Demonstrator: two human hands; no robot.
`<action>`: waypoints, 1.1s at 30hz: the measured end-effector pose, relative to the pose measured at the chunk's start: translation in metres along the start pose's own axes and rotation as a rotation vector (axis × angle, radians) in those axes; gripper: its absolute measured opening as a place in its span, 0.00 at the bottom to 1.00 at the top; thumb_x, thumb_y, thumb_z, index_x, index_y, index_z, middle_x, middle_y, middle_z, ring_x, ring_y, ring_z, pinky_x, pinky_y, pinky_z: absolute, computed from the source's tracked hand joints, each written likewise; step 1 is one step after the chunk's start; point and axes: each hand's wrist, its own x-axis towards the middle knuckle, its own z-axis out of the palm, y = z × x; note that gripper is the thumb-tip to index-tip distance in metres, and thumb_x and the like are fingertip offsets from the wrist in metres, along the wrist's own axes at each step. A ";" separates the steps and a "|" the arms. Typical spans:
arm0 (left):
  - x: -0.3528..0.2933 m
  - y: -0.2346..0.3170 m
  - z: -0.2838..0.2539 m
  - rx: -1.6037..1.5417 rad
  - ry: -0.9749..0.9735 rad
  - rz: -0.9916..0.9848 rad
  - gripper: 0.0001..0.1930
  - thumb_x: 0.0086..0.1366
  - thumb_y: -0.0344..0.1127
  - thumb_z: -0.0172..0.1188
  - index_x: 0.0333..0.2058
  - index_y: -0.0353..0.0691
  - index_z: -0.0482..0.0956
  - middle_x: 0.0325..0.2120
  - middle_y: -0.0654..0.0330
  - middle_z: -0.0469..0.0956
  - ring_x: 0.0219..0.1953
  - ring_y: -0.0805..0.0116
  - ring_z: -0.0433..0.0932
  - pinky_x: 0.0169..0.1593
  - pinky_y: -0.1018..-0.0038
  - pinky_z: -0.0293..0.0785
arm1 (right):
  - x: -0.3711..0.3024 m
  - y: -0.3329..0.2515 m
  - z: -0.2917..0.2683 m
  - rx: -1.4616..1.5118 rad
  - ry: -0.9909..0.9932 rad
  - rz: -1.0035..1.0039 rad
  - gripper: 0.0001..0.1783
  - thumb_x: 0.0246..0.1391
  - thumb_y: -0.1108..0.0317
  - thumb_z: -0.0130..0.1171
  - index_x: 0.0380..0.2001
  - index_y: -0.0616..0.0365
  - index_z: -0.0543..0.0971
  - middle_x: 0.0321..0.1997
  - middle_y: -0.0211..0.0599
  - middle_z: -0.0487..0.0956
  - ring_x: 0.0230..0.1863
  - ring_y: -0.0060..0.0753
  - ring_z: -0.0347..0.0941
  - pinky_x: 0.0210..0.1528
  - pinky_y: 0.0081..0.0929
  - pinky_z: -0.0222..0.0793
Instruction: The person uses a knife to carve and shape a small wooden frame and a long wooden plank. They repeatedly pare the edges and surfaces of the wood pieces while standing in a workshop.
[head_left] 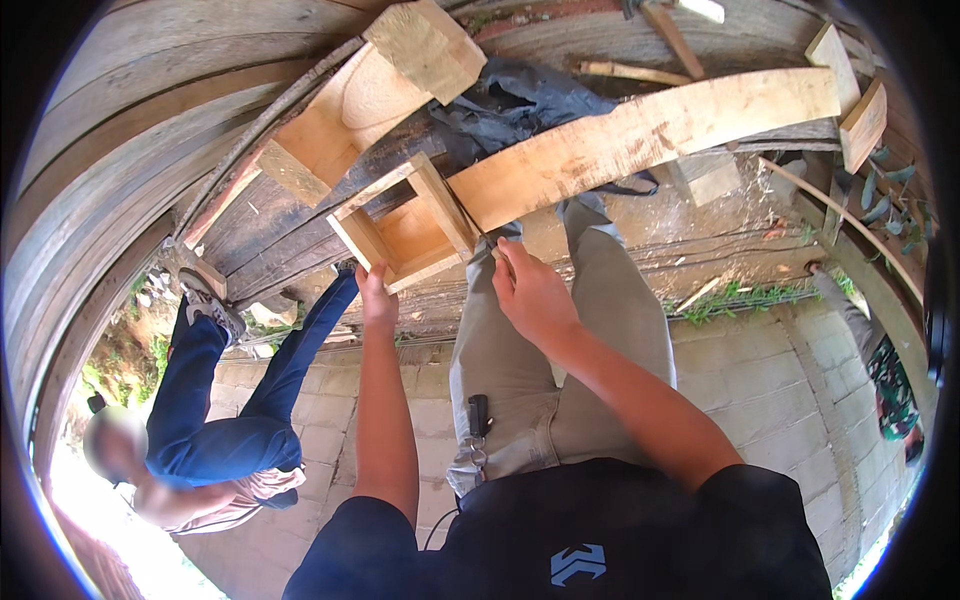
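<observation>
A small open wooden box (440, 208) of pale boards, with its inside showing, rests at the edge of a dark plank, tilted toward me. My left hand (376, 296) grips its near left corner, thumb up against the outer side. My right hand (533, 294) is closed just right of the box. From its fingers a thin dark rod-like tool (468, 214) runs up along the box's right side; its kind is too small to tell. A long pale board (650, 135) lies right behind the box.
A larger wooden trough-like piece (345, 120) with a thick block end stands at the back left. Dark cloth (520, 105) is bunched behind the box. One person in blue trousers (225, 435) sits at the left; another person (890, 385) is at the far right. Below lies paved ground (745, 375).
</observation>
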 end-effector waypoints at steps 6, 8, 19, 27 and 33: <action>0.042 -0.030 -0.051 0.101 -0.126 0.104 0.22 0.65 0.40 0.57 0.55 0.42 0.65 0.52 0.57 0.68 0.58 0.62 0.69 0.62 0.63 0.68 | -0.002 -0.015 0.035 -0.097 0.021 0.084 0.14 0.62 0.68 0.53 0.49 0.59 0.72 0.28 0.52 0.79 0.27 0.58 0.79 0.26 0.49 0.77; 0.061 -0.052 -0.076 0.387 -0.199 0.303 0.20 0.67 0.37 0.56 0.55 0.41 0.65 0.53 0.57 0.67 0.57 0.62 0.69 0.62 0.64 0.67 | 0.000 -0.018 0.045 -0.121 0.068 0.070 0.14 0.61 0.67 0.54 0.49 0.59 0.72 0.28 0.53 0.79 0.25 0.59 0.79 0.25 0.49 0.77; 0.044 -0.012 -0.022 -0.073 -0.096 -0.033 0.30 0.62 0.38 0.60 0.60 0.41 0.60 0.55 0.55 0.67 0.59 0.58 0.69 0.62 0.59 0.68 | 0.026 -0.070 0.024 -0.258 -0.006 0.212 0.09 0.61 0.67 0.53 0.32 0.63 0.75 0.23 0.56 0.79 0.27 0.60 0.80 0.27 0.47 0.77; 0.040 -0.020 -0.015 -0.220 -0.075 0.030 0.37 0.59 0.31 0.62 0.65 0.41 0.55 0.57 0.61 0.64 0.59 0.67 0.62 0.65 0.66 0.55 | 0.044 -0.093 0.019 -0.407 -0.086 0.234 0.07 0.55 0.72 0.53 0.29 0.65 0.76 0.25 0.58 0.80 0.31 0.59 0.82 0.31 0.44 0.79; 0.031 -0.022 -0.007 -0.208 -0.103 0.003 0.41 0.59 0.26 0.59 0.68 0.44 0.49 0.62 0.60 0.60 0.64 0.65 0.58 0.69 0.64 0.49 | 0.041 -0.104 0.028 -0.511 -0.143 0.271 0.06 0.55 0.73 0.53 0.29 0.64 0.76 0.25 0.56 0.81 0.31 0.58 0.82 0.31 0.43 0.80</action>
